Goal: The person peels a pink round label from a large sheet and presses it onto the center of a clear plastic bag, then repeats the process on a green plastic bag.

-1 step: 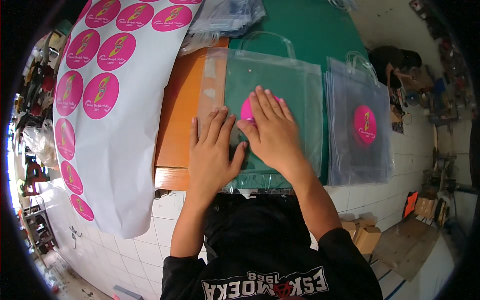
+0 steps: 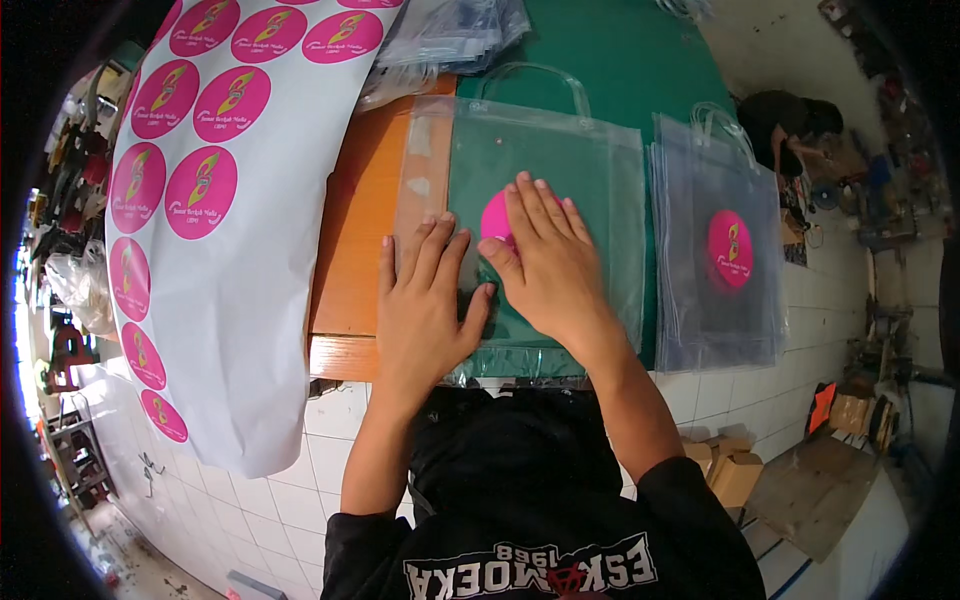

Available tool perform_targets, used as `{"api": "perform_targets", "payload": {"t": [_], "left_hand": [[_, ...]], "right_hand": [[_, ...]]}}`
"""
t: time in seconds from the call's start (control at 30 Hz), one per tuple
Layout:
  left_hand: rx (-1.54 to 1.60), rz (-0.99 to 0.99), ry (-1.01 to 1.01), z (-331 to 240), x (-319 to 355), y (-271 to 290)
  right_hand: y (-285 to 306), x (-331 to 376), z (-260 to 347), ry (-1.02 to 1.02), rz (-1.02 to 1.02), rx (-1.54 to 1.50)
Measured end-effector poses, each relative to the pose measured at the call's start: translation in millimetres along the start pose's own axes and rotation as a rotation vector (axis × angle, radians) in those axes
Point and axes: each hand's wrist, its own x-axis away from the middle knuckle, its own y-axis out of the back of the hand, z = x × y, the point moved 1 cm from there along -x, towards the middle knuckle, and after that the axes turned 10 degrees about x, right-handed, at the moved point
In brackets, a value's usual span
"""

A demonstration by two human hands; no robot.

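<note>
A clear plastic bag (image 2: 610,170) with a looped handle at its far end lies flat before me on the table. My right hand (image 2: 548,262) rests flat, fingers stretched out, over a round pink sticker (image 2: 495,215) on the bag; most of the sticker is hidden beneath it. My left hand (image 2: 427,295) lies spread on the left part of the same bag, holding nothing. To the right is a stack of clear bags (image 2: 690,320), the top one bearing a round pink sticker (image 2: 730,250) with a yellow-green emblem.
On the left, a white sheet (image 2: 250,330) with several round pink stickers hangs over the edge of the orange wooden tabletop (image 2: 350,250). More clear bags (image 2: 450,40) lie at the far side on the green surface (image 2: 610,50). A person (image 2: 790,130) is at the far right; cardboard boxes (image 2: 735,475) stand below.
My right hand has shifted very slightly to the right over the sticker, baring a little more of its left edge. My left hand stays in place.
</note>
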Motion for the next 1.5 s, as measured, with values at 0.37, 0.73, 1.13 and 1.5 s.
{"api": "perform_targets", "payload": {"t": [0.37,0.73,1.13,1.5], "left_hand": [[0.016,0.007,0.019,-1.7,0.3,0.6],[0.014,0.005,0.019,-2.4,-0.1,1.3],[0.025,0.016,0.017,-0.5,-0.4,1.6],[0.015,0.018,-0.001,2.3,1.7,1.1]], "right_hand": [[21.6,46.7,-8.0,-0.062,0.095,0.053],[40.0,75.8,32.4,-0.069,0.153,-0.264],[35.7,5.3,-10.6,-0.009,-0.143,0.022],[5.0,3.2,0.9,0.149,0.077,0.023]]}}
